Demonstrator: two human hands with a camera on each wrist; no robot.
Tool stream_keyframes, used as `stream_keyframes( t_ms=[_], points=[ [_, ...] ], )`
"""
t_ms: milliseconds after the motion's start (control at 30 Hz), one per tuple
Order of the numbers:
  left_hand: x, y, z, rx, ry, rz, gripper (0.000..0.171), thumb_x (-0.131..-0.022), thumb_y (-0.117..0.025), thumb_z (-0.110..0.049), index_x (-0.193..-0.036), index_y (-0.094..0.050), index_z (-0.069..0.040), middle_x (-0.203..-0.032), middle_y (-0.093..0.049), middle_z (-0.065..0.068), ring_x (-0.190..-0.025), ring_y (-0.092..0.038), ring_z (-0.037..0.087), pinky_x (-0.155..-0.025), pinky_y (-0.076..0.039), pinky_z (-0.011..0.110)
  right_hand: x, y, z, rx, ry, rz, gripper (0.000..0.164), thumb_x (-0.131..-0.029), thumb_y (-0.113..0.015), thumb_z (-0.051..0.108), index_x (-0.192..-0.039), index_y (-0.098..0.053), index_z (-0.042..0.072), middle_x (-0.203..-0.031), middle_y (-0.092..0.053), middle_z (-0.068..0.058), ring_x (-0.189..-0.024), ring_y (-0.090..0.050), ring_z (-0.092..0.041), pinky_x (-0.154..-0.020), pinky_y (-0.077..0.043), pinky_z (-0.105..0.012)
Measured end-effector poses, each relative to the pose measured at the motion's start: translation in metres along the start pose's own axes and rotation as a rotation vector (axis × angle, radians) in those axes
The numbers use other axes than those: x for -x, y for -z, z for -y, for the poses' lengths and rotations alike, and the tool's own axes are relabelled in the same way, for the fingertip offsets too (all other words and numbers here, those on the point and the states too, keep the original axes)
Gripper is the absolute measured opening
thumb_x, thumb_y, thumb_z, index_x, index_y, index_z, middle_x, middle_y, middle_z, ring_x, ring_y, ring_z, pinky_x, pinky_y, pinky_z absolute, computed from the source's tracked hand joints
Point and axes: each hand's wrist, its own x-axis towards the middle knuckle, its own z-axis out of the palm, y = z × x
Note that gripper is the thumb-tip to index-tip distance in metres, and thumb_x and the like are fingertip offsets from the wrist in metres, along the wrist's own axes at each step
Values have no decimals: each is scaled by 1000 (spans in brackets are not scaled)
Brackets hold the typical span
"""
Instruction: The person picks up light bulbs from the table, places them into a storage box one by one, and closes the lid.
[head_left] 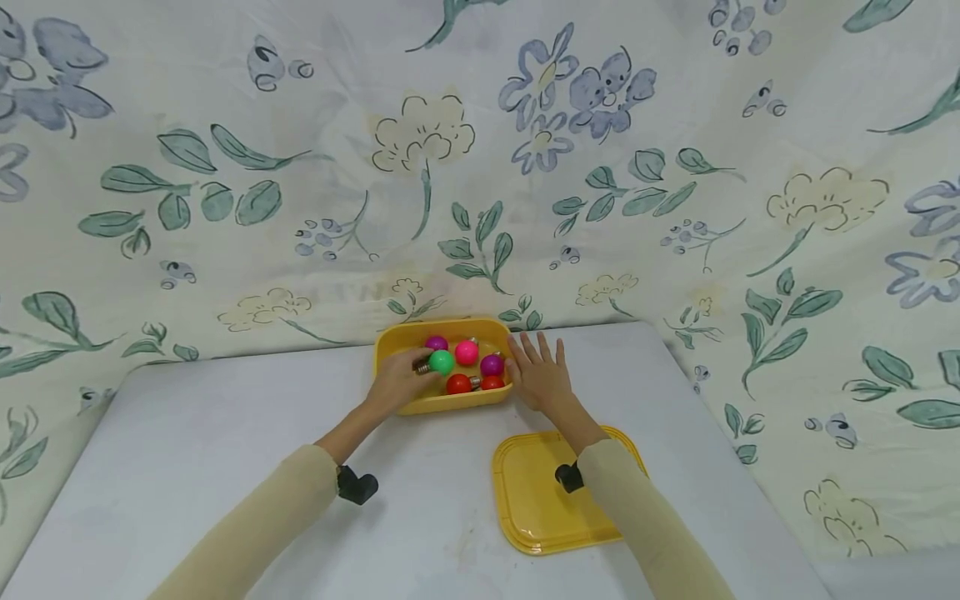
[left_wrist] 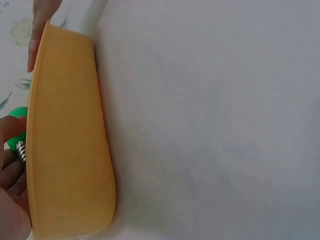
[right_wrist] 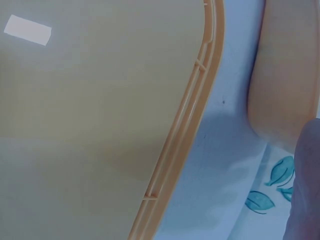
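A yellow plastic box stands at the table's back edge with several coloured light bulbs inside. My left hand reaches over its left end and holds a green bulb with a metal screw base. In the left wrist view its fingers curl at that bulb, just behind the box rim. A pink bulb, a purple bulb and a red bulb lie to the right of it. My right hand, fingers straight and spread, rests against the box's right end.
A yellow lid lies on the white table under my right forearm, its ridged rim showing in the right wrist view. A flower-patterned cloth hangs right behind the box and along the right side.
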Motion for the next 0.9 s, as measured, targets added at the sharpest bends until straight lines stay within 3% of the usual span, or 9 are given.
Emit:
stream_keyframes(
  t_ms=[433,900],
  points=[
    [-16,-9,6,-89,76,51,47,-92,-73,-14,-130,-59,10,-127,-62,25,-114,-57,37,-103,-46,50,-3,-4,-1,18,-9,5,60,-108,-18,47,-162,-5,24,-166,-9,-3,-152,-2,-33,-117,7,-57],
    [-25,-16,8,-129,97,85,40,-92,-72,-12,-124,-62,11,-110,-67,20,-98,-58,32,-93,-53,43,-3,-3,-1,22,-3,1,60,-108,-18,47,-162,-6,24,-166,-10,-3,-151,-4,-34,-118,6,-58]
  ],
)
